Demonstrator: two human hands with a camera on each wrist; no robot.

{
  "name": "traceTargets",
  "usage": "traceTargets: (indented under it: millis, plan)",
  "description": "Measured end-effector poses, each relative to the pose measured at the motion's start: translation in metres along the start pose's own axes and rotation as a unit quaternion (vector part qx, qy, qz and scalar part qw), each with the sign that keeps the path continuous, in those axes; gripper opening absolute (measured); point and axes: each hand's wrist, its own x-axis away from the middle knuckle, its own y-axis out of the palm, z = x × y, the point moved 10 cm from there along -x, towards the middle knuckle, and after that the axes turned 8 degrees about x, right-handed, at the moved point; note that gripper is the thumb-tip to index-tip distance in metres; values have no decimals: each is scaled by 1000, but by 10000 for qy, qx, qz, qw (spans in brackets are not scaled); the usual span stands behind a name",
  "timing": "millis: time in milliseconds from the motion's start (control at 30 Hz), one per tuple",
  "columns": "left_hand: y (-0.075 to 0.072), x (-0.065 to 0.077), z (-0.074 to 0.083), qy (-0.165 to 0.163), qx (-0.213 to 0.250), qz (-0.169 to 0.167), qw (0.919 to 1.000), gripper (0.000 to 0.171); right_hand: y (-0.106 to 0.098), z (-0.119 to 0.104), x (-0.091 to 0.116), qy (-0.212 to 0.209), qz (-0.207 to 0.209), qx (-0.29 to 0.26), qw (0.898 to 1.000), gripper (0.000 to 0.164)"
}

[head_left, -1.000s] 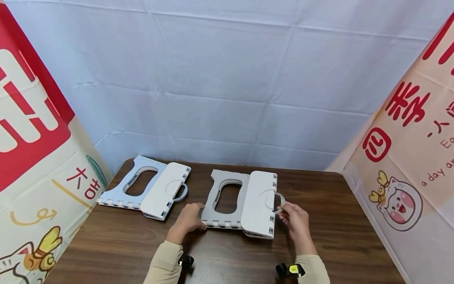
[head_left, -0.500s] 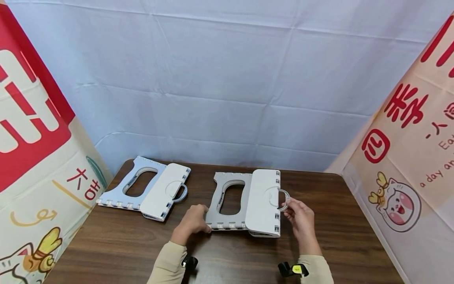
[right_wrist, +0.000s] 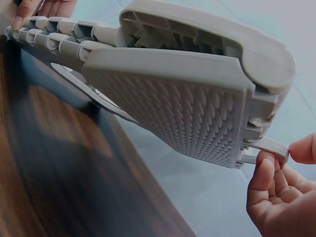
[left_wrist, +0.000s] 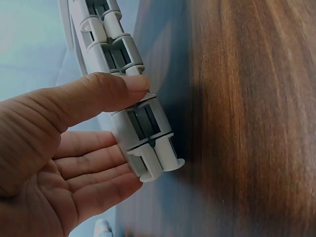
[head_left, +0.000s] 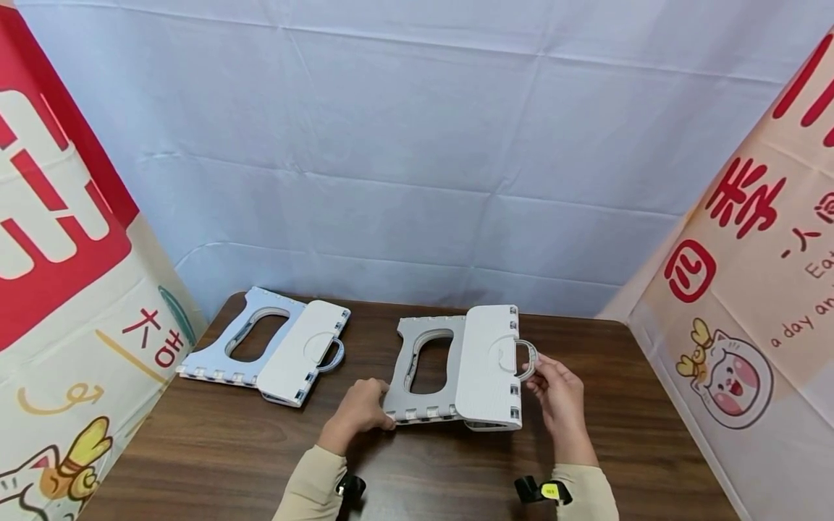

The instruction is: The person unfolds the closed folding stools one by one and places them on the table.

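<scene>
A grey and white folding stool (head_left: pixel 491 369), folded flat, lies across the middle of the table with its white panels to the right. My right hand (head_left: pixel 559 398) pinches its small loop handle (head_left: pixel 533 359) between thumb and fingers. The right wrist view shows the handle end raised off the table, with the studded underside of a panel (right_wrist: pixel 173 108) visible. At the near left corner, my left hand (head_left: pixel 363 407) grips the hinged grey edge (left_wrist: pixel 143 121), thumb on one side and fingers on the other. A similar blue and white folding stool (head_left: pixel 302 351) lies to the left, untouched.
The dark wood table (head_left: pixel 625 434) meets a pale cloth backdrop (head_left: pixel 404 159) at its far edge. Printed banners hang at both sides, the left banner (head_left: pixel 59 304) and the right banner (head_left: pixel 749 347).
Both hands have shifted right together with the grey and white folding stool. Its handle end has risen and tilted slightly. The blue and white stool stays in place.
</scene>
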Motion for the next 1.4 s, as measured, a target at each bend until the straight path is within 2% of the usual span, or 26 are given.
traceTargets:
  millis: [267, 600, 867, 1400]
  plan:
    - [1, 0, 8, 127, 111, -1, 9999, 62, 3, -13, 2, -208, -109, -14, 9997, 18]
    - [9, -2, 9, 148, 431, -130, 9989, 65, 6, -26, 0, -347, -104, -147, 9992, 13]
    - [13, -3, 16, 308, 620, -152, 9975, 64, 12, -39, 0, -461, -225, -189, 9985, 9]
    - [16, -6, 21, 413, 603, -157, 9972, 59, 29, -60, -3, -813, -334, -64, 9961, 7]
